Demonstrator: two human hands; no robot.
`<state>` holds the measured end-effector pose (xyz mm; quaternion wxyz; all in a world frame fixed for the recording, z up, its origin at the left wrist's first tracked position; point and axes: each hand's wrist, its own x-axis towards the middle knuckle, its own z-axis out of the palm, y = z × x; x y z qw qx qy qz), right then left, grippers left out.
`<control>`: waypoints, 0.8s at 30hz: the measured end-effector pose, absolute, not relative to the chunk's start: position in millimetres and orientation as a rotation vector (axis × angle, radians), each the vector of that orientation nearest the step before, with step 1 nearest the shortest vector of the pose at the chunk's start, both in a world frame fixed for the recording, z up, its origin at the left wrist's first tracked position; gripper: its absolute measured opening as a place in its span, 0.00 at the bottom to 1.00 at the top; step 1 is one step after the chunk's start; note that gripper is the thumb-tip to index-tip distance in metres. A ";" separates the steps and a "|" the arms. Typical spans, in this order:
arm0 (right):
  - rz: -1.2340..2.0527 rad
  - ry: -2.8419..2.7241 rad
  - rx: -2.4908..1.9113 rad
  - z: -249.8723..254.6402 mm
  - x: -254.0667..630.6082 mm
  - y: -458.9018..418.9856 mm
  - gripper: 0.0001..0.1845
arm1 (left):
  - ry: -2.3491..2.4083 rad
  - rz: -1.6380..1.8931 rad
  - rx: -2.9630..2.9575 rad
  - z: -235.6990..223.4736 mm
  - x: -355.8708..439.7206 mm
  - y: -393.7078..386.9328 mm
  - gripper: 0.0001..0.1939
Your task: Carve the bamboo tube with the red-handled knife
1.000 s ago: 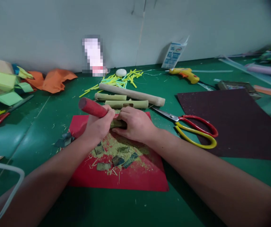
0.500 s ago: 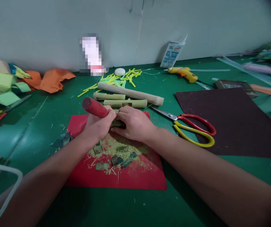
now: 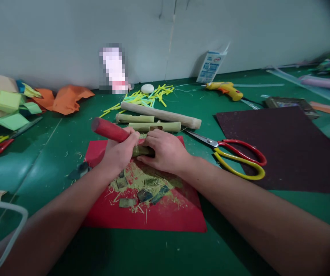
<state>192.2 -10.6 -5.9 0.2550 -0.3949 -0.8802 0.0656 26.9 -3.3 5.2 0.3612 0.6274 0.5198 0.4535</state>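
Observation:
My left hand (image 3: 121,151) is closed round the thick red handle (image 3: 110,129) of a tool. The handle slants up to the left, and its working end is hidden by my hands. Close beside it, my right hand (image 3: 166,150) is closed over a short green bamboo tube (image 3: 140,150), which shows between the two hands. Under them lies a red sheet (image 3: 144,222) strewn with pale sawdust, fibres and several dark green bamboo chips (image 3: 127,202). Just beyond my hands are two notched bamboo pieces, the nearer bamboo tube (image 3: 167,126) and the farther bamboo tube (image 3: 136,118).
A wooden stick (image 3: 162,114) lies behind the tubes, near yellow straw pieces (image 3: 165,92). Scissors (image 3: 236,153) overlap a dark sheet (image 3: 282,149) at right. A glue gun (image 3: 225,90), a carton (image 3: 212,66) and a phone (image 3: 114,69) are farther back. Folded papers (image 3: 5,99) sit at left.
The red handle has tipped lower to the left, and my left hand has shifted slightly left, showing more of the bamboo tube. My right hand keeps its hold. The view has shifted slightly.

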 end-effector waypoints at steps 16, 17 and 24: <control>0.196 -2.431 -1.185 4.4 187.6 -16.3 0.16 | 1.375 1.065 1.747 4.8 19.8 -5.0 0.15; 0.189 -2.425 -1.170 3.1 187.5 -15.7 0.16 | 1.371 1.067 1.734 4.8 19.5 -5.0 0.16; 0.134 -2.373 -1.114 -3.8 187.4 -13.9 0.11 | 1.391 1.066 1.697 8.2 19.1 -6.3 0.15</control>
